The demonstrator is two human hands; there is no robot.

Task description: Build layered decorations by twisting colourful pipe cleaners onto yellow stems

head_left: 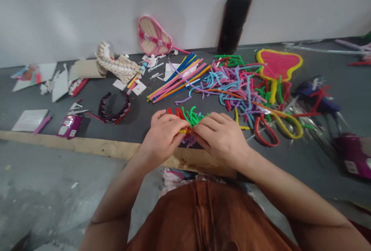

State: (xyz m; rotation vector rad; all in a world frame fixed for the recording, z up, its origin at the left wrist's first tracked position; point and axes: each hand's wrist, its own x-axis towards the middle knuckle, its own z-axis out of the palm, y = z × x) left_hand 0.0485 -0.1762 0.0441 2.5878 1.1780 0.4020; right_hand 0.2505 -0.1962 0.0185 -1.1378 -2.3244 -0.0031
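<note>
My left hand (164, 135) and my right hand (222, 137) meet at the table's near edge, fingers closed on a bundle of bent pipe cleaners (193, 116). Green and red ends stick up between the hands, and some yellow and purple shows below. The fingertips hide how the pieces are joined. Just beyond lies a heap of short pink, blue and purple pipe cleaners (228, 79). Left of that heap rest long straight pipe cleaners (176, 79). Scissors with one red and one yellow handle loop (285, 125) lie to the right of my right hand.
A phone (234, 23) and a pink fan (153, 36) lean on the wall. At right are a pink-and-yellow paddle shape (279, 65) and a purple packet (355, 154). A dark headband (114, 106) and another purple packet (69, 126) lie left. Cardboard (101, 145) lines the front edge.
</note>
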